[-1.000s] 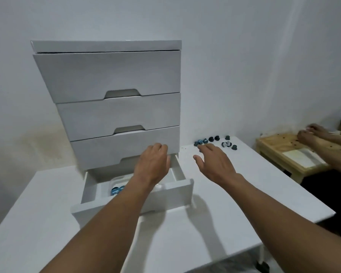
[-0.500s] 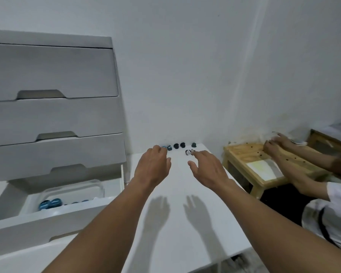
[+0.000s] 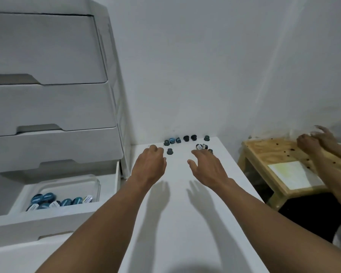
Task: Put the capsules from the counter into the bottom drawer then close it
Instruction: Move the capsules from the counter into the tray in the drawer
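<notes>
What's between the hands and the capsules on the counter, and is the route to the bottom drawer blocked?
Nothing visible. Left hand and right hand reach over bare counter toward the capsules by the wall. The bottom drawer stands open to the left, its clear tray uncovered and already holding capsules.

the light is soft, cool and fairly dim, with a grey-blue cast over the white wall [image 3: 205, 66]. it falls from above and a bit ahead: the left hand [image 3: 149, 166] and right hand [image 3: 207, 167] throw soft, spread-finger shadows on the counter [image 3: 177, 223] toward 6 o'clock. a faint bright streak crosses the wall toward 1 o'clock. no hard glare anywhere. wide-angle bending tilts the drawer unit [image 3: 47, 107] inward at 10 o'clock. another person's hands [image 3: 315, 140] at 3 o'clock are smeared with motion blur. the small capsules [image 3: 185, 142] look slightly soft.
</notes>
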A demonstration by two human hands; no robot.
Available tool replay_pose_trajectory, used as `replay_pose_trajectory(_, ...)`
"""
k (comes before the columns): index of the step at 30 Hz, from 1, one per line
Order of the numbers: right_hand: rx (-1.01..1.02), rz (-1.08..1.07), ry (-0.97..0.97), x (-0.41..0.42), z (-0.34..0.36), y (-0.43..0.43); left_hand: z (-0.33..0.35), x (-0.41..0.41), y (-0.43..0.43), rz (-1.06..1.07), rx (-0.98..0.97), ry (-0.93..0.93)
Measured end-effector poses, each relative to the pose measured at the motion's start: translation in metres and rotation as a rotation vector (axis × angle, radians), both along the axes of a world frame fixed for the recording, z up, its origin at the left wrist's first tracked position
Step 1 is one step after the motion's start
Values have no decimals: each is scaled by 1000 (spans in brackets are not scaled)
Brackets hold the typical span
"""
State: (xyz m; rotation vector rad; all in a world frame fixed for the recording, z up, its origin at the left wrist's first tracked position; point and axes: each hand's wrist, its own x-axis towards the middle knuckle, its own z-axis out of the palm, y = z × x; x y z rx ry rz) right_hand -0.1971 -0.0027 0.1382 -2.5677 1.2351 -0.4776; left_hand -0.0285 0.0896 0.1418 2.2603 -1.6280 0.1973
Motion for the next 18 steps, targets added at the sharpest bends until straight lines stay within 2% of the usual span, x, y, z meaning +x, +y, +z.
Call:
replay_pose_trajectory(8,71,14,48,72,-43,-91,-47,66,-96,12,104,87)
replay_pose_trajectory(18,122,77,43,161,-115,-186,-110,151,-204,46,128,204)
